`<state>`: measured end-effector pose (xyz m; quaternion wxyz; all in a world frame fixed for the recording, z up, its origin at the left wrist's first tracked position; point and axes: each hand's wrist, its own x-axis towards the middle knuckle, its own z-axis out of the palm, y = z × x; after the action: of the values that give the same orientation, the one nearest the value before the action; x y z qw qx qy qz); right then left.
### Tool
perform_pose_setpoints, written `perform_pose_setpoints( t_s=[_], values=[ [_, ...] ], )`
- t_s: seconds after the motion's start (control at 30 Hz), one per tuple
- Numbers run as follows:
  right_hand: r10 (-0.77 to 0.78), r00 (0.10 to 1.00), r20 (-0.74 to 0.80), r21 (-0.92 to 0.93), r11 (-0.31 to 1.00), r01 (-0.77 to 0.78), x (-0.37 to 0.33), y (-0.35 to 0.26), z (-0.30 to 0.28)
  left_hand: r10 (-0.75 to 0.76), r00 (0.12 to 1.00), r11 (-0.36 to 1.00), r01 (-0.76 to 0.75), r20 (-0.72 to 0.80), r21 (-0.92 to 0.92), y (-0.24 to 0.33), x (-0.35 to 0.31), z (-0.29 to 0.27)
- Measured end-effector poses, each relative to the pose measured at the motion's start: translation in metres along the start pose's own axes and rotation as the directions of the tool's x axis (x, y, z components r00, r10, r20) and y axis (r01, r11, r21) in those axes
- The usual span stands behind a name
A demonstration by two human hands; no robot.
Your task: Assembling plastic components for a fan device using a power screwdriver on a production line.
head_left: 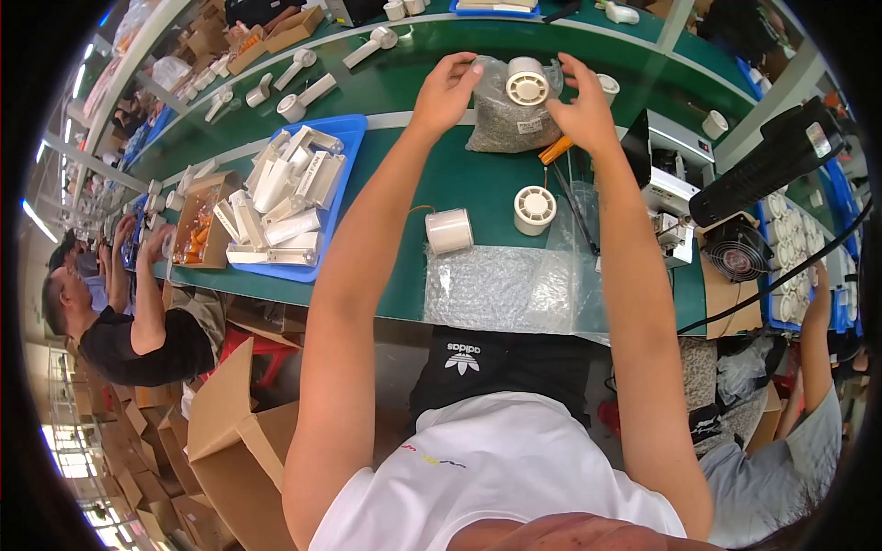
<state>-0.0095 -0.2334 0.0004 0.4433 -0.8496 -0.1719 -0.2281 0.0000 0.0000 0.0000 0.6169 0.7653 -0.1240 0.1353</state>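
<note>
At the far side of the bench, both my hands are at a clear plastic bag (514, 129) full of small greyish parts. My left hand (447, 92) pinches its upper left edge between thumb and fingers. My right hand (585, 106) curls round its right side, thumb low against the plastic. On top of the bag rests a round white fan housing (527, 84) with a slotted face. Nearer me stand a second slotted white housing (535, 211) and a white cylinder (449, 231) with a thin orange wire. Bubble wrap (487, 286) lies along the front edge.
Left, a blue tray (354, 138) holds white handle parts beside a cardboard box (220, 197). An orange-handled tool (556, 150) lies by my right wrist. To the right are a metal device (675, 174), a black handheld dryer-shaped tool (767, 165) and a black fan (737, 250). Co-workers sit on both sides.
</note>
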Motion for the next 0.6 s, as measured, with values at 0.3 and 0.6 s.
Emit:
perform_pose_setpoints(
  t_s=[0.3, 0.6],
  values=[
    [0.188, 0.971, 0.15, -0.205, 0.966, -0.155, -0.019, 0.005, 0.0, -0.074, 0.995, 0.996, 0.077, -0.065, 0.041, 0.009, -0.021, -0.007],
    [0.137, 0.984, 0.117, -0.442, 0.894, -0.072, -0.024, -0.018, 0.004, -0.03, 0.992, 0.994, 0.042, -0.123, 0.096, 0.017, -0.053, -0.022]
  ],
)
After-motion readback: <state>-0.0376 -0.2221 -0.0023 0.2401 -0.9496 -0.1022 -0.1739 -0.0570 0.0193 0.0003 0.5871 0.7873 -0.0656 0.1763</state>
